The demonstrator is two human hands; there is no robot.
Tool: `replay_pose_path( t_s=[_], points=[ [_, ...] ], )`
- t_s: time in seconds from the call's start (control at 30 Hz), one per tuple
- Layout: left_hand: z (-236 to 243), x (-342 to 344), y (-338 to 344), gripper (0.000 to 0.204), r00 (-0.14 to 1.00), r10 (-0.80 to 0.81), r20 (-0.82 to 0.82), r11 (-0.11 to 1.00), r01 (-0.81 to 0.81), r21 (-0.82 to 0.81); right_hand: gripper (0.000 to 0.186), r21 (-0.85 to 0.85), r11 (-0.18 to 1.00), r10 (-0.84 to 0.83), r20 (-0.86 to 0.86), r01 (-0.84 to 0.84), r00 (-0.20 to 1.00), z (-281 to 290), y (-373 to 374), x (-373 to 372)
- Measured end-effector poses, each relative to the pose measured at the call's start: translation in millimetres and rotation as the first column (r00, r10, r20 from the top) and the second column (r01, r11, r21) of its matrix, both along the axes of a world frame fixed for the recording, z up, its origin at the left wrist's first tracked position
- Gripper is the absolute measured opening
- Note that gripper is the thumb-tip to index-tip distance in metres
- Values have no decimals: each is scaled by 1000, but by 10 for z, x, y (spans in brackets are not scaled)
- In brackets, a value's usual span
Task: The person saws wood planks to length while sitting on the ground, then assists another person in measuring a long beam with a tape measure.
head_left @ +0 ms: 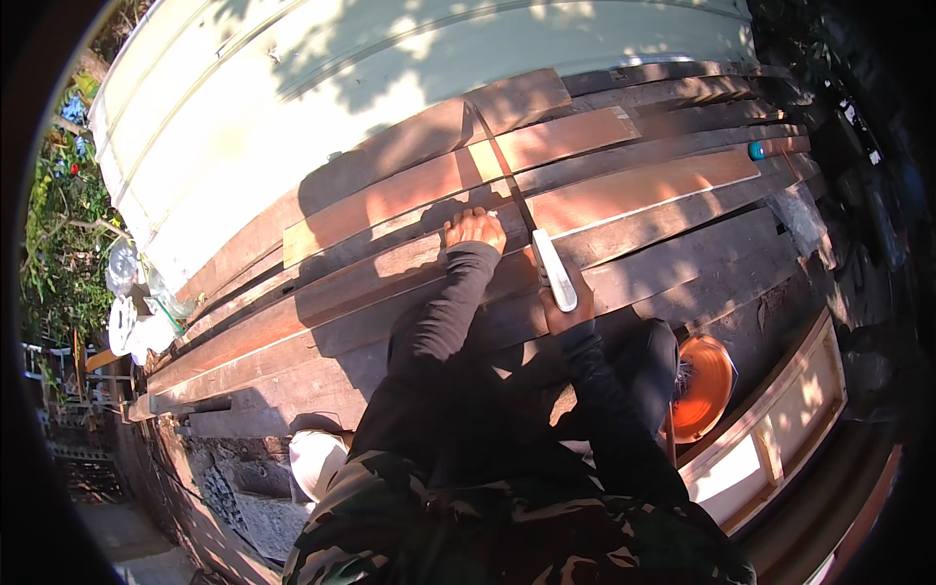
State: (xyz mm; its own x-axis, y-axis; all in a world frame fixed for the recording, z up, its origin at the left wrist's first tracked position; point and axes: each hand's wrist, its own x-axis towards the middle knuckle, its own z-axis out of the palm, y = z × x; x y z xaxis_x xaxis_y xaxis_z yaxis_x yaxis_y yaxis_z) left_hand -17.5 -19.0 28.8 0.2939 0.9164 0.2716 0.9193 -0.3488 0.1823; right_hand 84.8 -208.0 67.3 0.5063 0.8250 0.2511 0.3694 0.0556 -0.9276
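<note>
My right hand [568,310] is closed round the white handle of a handsaw [554,268]. The saw's long dark blade points away from me and slants left across several reddish-brown wooden planks. Just left of the blade, my left hand [475,230] presses down on a wooden plank [390,265], its fingers curled over it. Part of its grip is hidden. Beyond the hands lies another plank [565,139], with a pale yellowish patch beside the blade. Shadows from my head and arms fall over the wood on the left.
Behind the planks stands a pale metal sheet wall [370,49]. An orange bucket [710,390] and a wooden frame [770,444] are at my right. White plastic bags [146,327] hang at the far left. A teal-ended object [757,150] rests on the right planks.
</note>
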Motion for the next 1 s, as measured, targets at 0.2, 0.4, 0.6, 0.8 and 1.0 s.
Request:
replay_pose_path(
  t_s=[0.2, 0.4, 0.6, 0.8, 1.0],
  points=[
    [-14, -165, -1, 28, 1000, -4, -4, 1000, 4, 23, 48, -263, 962, 30, -161, -72, 986, 294, -1705, -201],
    [-68, -148, -31, 22, 1000, 26, -4, 996, -26, 86, 48, -209, 973, 84, -79, -99, 993, 271, -1765, -113],
    [-108, 12, 74, 25, 1000, -14, 7, 991, 13, 133, 45, 59, 998, -13, 44, 10, 999, -306, 4, 25],
    [-45, -195, -6, 28, 1000, 21, 20, 999, -22, 44, 48, -288, 953, 56, -144, -96, 988, 398, -2102, -235],
    [-71, -77, -57, 23, 1000, 5, 8, 999, -5, 46, 45, -151, 986, 54, -93, -68, 994, 111, -1232, -111]
  ],
)
